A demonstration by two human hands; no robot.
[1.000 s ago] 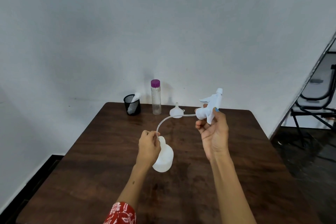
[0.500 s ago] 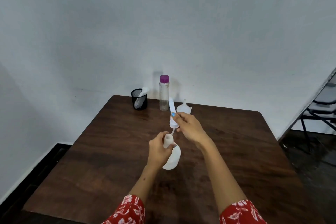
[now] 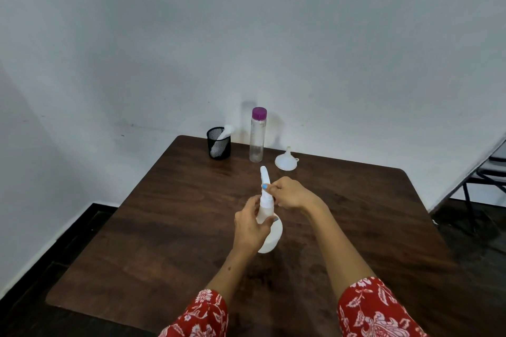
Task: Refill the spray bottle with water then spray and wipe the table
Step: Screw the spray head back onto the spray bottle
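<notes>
Over the middle of the dark wooden desk (image 3: 169, 227), the left hand (image 3: 250, 226) is curled round the neck of the white spray bottle (image 3: 269, 235) while the right hand (image 3: 290, 194) pinches the trigger head (image 3: 265, 180) seated on its top. Bare wood lies open on every side of the hands out to the desk's left, right and near edges. Along the far edge by the pale wall stand a black mesh cup (image 3: 218, 143), a clear water bottle (image 3: 258, 135) with a purple cap and a white funnel (image 3: 287, 163); a chair (image 3: 490, 169) sits off the right corner.
</notes>
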